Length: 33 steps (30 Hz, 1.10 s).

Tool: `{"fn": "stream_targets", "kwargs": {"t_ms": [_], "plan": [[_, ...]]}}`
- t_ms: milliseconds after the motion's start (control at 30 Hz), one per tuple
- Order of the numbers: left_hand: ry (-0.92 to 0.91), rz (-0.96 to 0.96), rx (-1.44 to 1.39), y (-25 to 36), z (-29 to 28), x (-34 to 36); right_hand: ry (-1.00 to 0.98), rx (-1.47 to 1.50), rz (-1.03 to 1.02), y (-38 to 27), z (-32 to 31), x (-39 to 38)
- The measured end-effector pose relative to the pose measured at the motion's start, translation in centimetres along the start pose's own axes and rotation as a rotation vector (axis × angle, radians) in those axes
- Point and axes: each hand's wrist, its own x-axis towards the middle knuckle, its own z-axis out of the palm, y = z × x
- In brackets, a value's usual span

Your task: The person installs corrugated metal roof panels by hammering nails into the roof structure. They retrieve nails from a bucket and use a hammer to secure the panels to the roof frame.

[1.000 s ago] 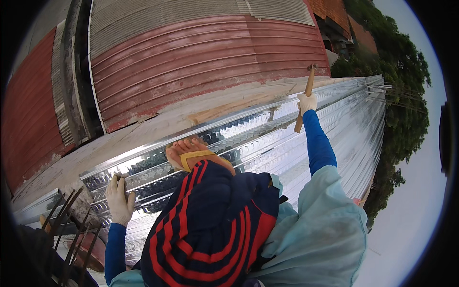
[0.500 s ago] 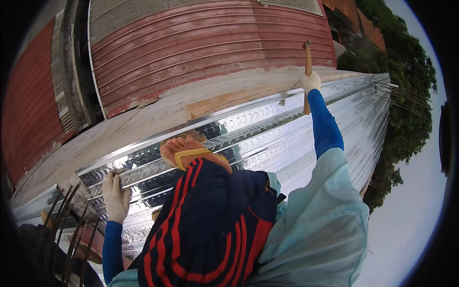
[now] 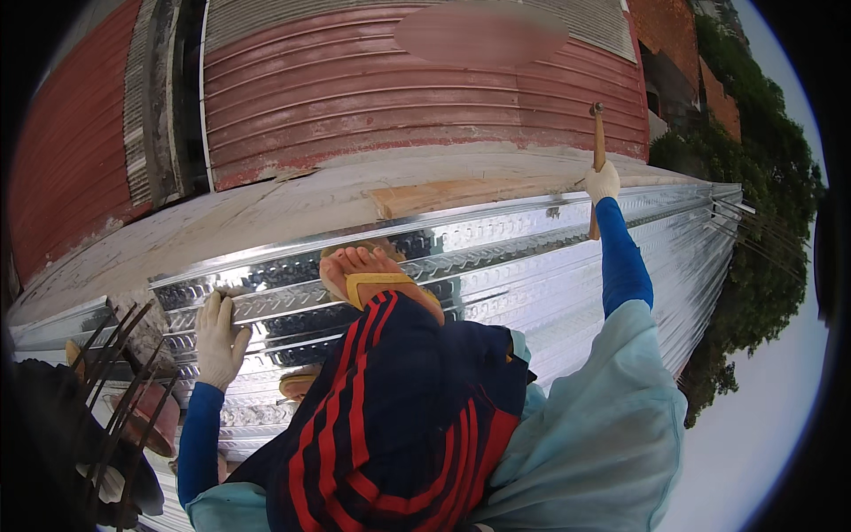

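Note:
My left hand, in a cream work glove, lies on the shiny ribbed metal decking near the sheet's end. Its fingers are stretched toward the long edge; what is under the fingertips is too small to tell. Out to the right, my right hand, also gloved, is wrapped round the wooden handle of a hammer. The hammer head points away from me, and the handle's butt comes out below the fist over the decking. Between the hands, my foot in a yellow flip-flop stands on the decking.
Upright steel rods and a rough concrete stub stand at the left, beside a reddish container. Along the far edge run a concrete ledge and a wooden board. Beyond is a red corrugated wall; trees are at right.
The whole view has shifted, with the scene lower and slightly right. My left hand stays on the decking, and my right hand still holds the hammer out in much the same pose.

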Motion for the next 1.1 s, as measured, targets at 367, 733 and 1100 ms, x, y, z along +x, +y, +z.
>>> {"fn": "stream_targets", "kwargs": {"t_ms": [367, 733, 1100], "plan": [[-0.052, 0.024, -0.007, 0.9, -5.6, -2.6, -0.052, 0.009, -0.191, -6.7, -0.9, -8.0], [0.404, -0.799, -0.656, 15.9, 1.3, -16.9, -0.725, 0.42, -1.069, -36.7, -0.4, -21.0], [1.259, -1.883, -1.41, 37.9, 14.6, -15.8, -0.705, -0.153, -2.155, -57.1, -9.4, -34.6]]}}
